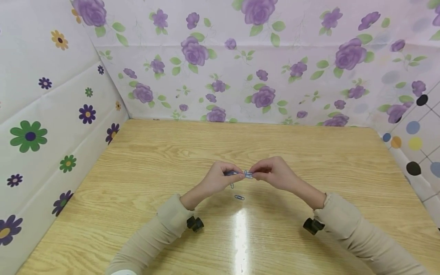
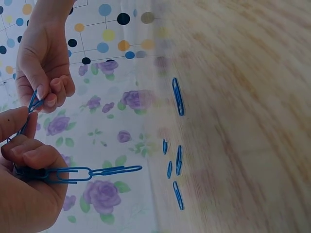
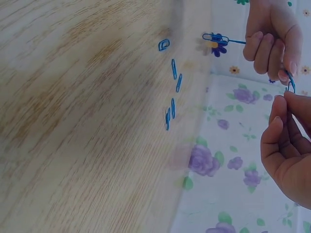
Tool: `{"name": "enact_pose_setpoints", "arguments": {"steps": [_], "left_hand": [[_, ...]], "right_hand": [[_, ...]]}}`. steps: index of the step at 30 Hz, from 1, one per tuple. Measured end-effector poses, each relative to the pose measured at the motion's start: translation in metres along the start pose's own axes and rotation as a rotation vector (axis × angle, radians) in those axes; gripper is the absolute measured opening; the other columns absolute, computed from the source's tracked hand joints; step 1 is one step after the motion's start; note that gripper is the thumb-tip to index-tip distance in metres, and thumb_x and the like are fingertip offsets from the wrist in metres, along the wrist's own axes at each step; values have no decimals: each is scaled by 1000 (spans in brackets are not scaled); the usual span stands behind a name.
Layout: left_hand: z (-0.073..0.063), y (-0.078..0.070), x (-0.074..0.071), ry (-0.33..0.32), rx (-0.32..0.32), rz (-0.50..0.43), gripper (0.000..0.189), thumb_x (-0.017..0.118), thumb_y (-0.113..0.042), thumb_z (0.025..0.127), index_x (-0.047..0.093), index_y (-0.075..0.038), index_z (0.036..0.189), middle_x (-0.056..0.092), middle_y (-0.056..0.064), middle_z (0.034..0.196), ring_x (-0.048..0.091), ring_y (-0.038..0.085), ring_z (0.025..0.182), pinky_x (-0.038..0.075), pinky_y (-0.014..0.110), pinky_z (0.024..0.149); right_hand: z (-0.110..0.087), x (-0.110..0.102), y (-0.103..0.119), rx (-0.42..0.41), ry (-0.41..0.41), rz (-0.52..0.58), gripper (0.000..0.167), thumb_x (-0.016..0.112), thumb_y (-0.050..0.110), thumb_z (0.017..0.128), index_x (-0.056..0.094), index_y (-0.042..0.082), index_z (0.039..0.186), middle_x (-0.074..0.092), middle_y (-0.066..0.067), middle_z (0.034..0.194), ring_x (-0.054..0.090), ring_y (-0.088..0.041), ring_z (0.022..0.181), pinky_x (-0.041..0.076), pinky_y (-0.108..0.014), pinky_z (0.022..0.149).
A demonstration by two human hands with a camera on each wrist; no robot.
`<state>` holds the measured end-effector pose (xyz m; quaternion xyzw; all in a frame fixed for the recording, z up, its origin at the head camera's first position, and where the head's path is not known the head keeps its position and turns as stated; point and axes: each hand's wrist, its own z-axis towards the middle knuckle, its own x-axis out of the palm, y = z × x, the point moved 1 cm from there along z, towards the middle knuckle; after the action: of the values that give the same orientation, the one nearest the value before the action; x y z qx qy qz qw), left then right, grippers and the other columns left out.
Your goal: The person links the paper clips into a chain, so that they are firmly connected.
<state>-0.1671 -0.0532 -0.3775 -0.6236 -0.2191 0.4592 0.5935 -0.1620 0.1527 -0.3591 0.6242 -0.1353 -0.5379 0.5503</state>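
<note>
My left hand (image 1: pixel 220 178) holds a chain of linked blue paper clips (image 2: pixel 116 170), bunched under its curled fingers. One end of the chain hangs out below the palm. Between thumb and forefinger this hand also pinches a blue paper clip (image 3: pixel 291 83). Just to the right, my right hand (image 1: pixel 276 175) grips a clip at the same spot with its thumb and fingertips, so the two hands nearly meet. Part of the chain is hidden inside the left hand. Both hands are raised above the wooden table (image 1: pixel 165 152).
Several loose blue paper clips lie on the table below the hands, one of them a paper clip (image 1: pixel 239 197) nearer the person. A flowered sheet (image 1: pixel 227 68) stands along the back edge, with patterned sheets at both sides. Dark wrist cameras (image 1: pixel 195 224) sit at both cuffs.
</note>
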Motion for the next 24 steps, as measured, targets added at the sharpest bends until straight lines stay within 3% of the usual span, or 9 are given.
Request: {"name": "enact_pose_setpoints", "arguments": {"steps": [5,10,16,21,24], "left_hand": [[0,-1,0,19,-8,8,14,61,-11,87,69,1,88,51,5,57,33,9,42,28,21,40],[0,-5,-3,-5,-5,29,14,61,-7,87,68,5,86,49,-2,59,32,9,46,28,20,44],[-7,-28,-5,-16,30,20,12,58,-1,87,65,8,84,46,-3,60,34,7,49,30,20,46],[-9,-31,-4,-14,16,-69,10,54,4,87,60,11,84,50,13,60,46,21,50,39,22,46],[-8,-30,-3,-21,-4,-119,10,52,6,87,58,13,84,55,18,64,53,28,54,48,30,50]], "right_hand": [[-2,-2,0,-58,-3,-56,11,64,-4,81,71,1,88,68,-7,82,61,-19,66,49,-26,57],[-4,-4,-4,-87,-18,-91,10,66,-4,79,71,3,85,68,-7,81,59,-11,66,49,-25,57],[-7,-6,-6,-62,-24,-55,9,66,0,81,71,0,88,67,-10,82,60,-16,65,48,-25,56],[-7,-5,-3,-17,-48,-22,10,65,1,82,69,-1,91,67,-10,80,61,-22,65,49,-26,55],[-7,-4,-1,3,-57,9,8,65,1,83,67,-1,90,66,-9,79,61,-25,66,50,-27,56]]}}
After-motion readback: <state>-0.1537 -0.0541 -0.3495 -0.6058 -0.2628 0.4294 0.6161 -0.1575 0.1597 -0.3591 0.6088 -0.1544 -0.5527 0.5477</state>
